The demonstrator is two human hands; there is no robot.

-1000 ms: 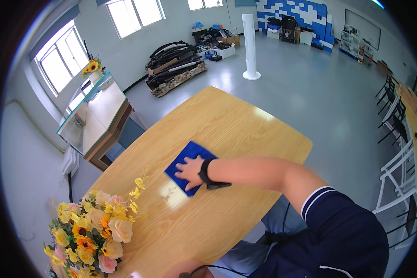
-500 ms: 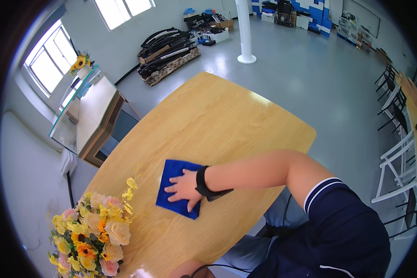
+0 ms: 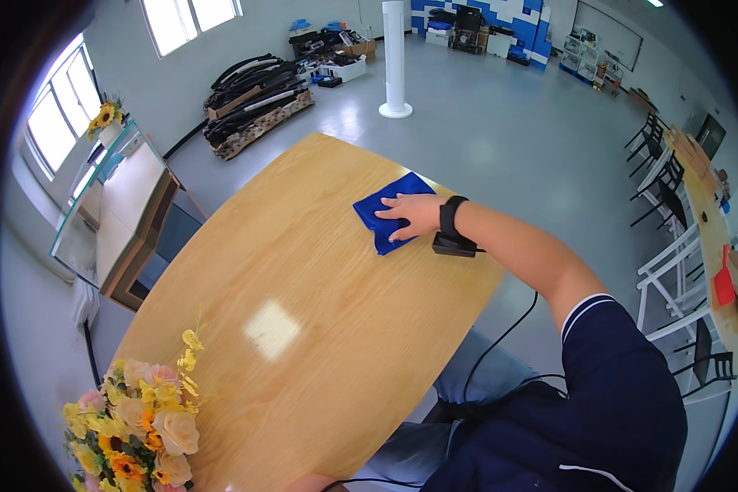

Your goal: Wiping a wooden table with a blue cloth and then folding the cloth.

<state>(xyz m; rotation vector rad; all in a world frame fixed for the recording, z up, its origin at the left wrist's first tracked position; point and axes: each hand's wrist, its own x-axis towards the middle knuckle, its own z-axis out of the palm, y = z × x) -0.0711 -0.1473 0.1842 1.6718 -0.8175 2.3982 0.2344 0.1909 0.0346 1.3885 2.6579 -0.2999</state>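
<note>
The fingers (image 3: 391, 215) of my right hand (image 3: 422, 215) lie spread and flat on a blue cloth (image 3: 407, 185), resting over it rather than curling round it, near the far right edge of a pale wooden counter (image 3: 246, 262). From the left: a glass-edged cabinet (image 3: 119, 205) stands past the counter; yellow, peach and pink flowers (image 3: 139, 418) fill the near left corner; a square patch of glare (image 3: 273, 330) shines on the bare wood; then comes the cloth, slightly rumpled, and my right wrist with a black band (image 3: 450, 215) and a small dark block (image 3: 454, 244).

I judge the work with the cloth to be under way and unfinished, since my hand is on it. The wood to its left looks unmarked, so which parts are done and which are left does not show.

At lower left the flowers are cut off, and I cannot tell what they stand on; at the bottom edge a sliver of bare skin shows, perhaps my left arm, with my left fingers out of sight; farther right, my hand hides part of the cloth, and my forearm crosses the counter's edge
</note>
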